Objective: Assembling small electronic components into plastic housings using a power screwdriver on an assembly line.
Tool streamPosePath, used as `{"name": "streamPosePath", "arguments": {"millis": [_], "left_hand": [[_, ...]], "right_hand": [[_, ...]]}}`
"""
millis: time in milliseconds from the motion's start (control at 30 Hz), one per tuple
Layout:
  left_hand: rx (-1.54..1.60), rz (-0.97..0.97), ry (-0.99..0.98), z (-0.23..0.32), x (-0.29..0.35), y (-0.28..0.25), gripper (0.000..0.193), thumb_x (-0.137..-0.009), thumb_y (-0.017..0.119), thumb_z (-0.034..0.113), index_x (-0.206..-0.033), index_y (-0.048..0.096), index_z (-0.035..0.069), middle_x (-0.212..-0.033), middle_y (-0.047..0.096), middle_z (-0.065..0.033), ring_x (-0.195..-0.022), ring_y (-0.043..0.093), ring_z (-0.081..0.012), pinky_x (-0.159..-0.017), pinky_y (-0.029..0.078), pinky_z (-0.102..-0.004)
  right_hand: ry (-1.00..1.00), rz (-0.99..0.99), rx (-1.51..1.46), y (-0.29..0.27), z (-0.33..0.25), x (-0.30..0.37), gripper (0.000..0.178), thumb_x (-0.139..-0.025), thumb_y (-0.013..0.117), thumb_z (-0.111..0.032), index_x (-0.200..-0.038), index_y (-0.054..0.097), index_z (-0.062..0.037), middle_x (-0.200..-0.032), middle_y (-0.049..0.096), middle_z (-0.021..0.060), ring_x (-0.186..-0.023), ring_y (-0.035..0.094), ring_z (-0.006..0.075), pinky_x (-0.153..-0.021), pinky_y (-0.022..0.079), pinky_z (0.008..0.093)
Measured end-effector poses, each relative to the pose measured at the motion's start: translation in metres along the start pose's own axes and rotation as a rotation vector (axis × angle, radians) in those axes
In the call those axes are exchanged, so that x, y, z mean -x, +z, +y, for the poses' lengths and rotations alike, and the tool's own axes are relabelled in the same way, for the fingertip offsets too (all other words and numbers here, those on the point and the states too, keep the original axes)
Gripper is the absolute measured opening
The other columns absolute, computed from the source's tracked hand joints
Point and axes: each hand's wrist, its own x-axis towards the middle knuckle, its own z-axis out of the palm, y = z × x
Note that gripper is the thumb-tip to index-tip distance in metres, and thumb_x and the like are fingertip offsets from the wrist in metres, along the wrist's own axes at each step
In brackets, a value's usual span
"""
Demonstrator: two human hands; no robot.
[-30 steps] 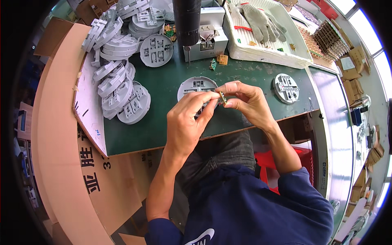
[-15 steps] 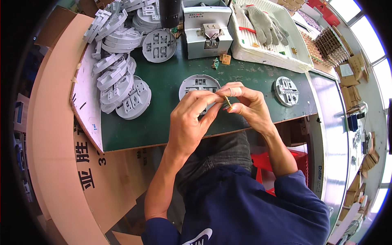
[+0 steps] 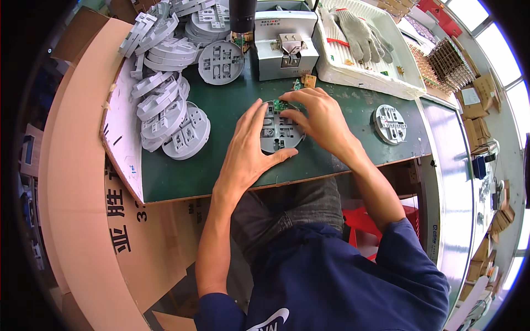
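Observation:
A round grey plastic base [image 3: 281, 132] with slots and metal contacts lies on the green worktop in front of me. My left hand [image 3: 244, 146] curves around its left side, fingers at the far edge and thumb at the near rim. Between the thumb and fingertips of my right hand [image 3: 324, 118] is a small green circuit board [image 3: 279, 105], over the base's far edge. Whether the board touches the base cannot be made out. Just beyond sit loose small boards [image 3: 309, 81], one of them yellow-brown.
Similar grey bases are heaped at the left [image 3: 165, 99], and a single base [image 3: 390, 124] lies at the right. A grey metal machine [image 3: 270, 63] stands at the back beside a dark post [image 3: 242, 16]. A white tray [image 3: 370, 83] holds work gloves [image 3: 359, 36].
Both hands have moved apart from their shared hold on the small board. The left has come down around the base; the right has carried the board to the base's far edge.

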Motion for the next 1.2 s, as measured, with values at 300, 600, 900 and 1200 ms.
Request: {"name": "streamPosePath", "arguments": {"millis": [300, 600, 900, 1200], "left_hand": [[-0.023, 0.031, -0.024, 0.003, 0.0, 0.002, 0.097, -0.075, 0.089, 0.043, -0.148, 0.047, -0.003, -0.158, 0.042, -0.0214, -0.143, 0.044, -0.0381, -0.117, 0.039, -0.0465], [-0.053, 0.011, -0.028, 0.006, 0.001, 0.003, 0.093, -0.076, 0.088, 0.044, -0.145, 0.05, -0.005, -0.157, 0.042, -0.0213, -0.141, 0.045, -0.0397, -0.115, 0.041, -0.0482], [-0.092, 0.077, 0.006, 0.006, 0.003, 0.01, 0.089, -0.075, 0.09, 0.042, -0.141, 0.053, -0.004, -0.155, 0.044, -0.0212, -0.139, 0.047, -0.0399, -0.114, 0.043, -0.0488], [-0.073, 0.071, -0.031, 0.008, 0.002, 0.008, 0.091, -0.074, 0.091, 0.042, -0.142, 0.052, -0.004, -0.155, 0.044, -0.02, -0.139, 0.047, -0.0383, -0.114, 0.043, -0.0476]], "right_hand": [[0.039, -0.099, 0.063, 0.007, -0.003, -0.006, 0.034, -0.089, 0.076, -0.025, -0.117, 0.074, -0.0068, -0.108, 0.074, 0.0163, -0.103, 0.068, 0.0374, -0.089, 0.054, 0.0448], [-0.029, -0.093, -0.004, 0.0, 0.004, 0.007, 0.028, -0.092, 0.073, -0.017, -0.117, 0.073, -0.0046, -0.103, 0.074, 0.0158, -0.101, 0.068, 0.0354, -0.088, 0.055, 0.0434], [-0.198, -0.1, 0.143, -0.004, 0.004, 0.009, 0.024, -0.091, 0.071, -0.011, -0.115, 0.074, -0.0067, -0.113, 0.072, 0.0097, -0.105, 0.066, 0.0303, -0.092, 0.056, 0.0398], [-0.185, -0.12, 0.133, -0.002, 0.007, 0.01, 0.031, -0.086, 0.072, -0.006, -0.117, 0.075, -0.0119, -0.12, 0.07, 0.0086, -0.11, 0.065, 0.0305, -0.093, 0.056, 0.042]]}}
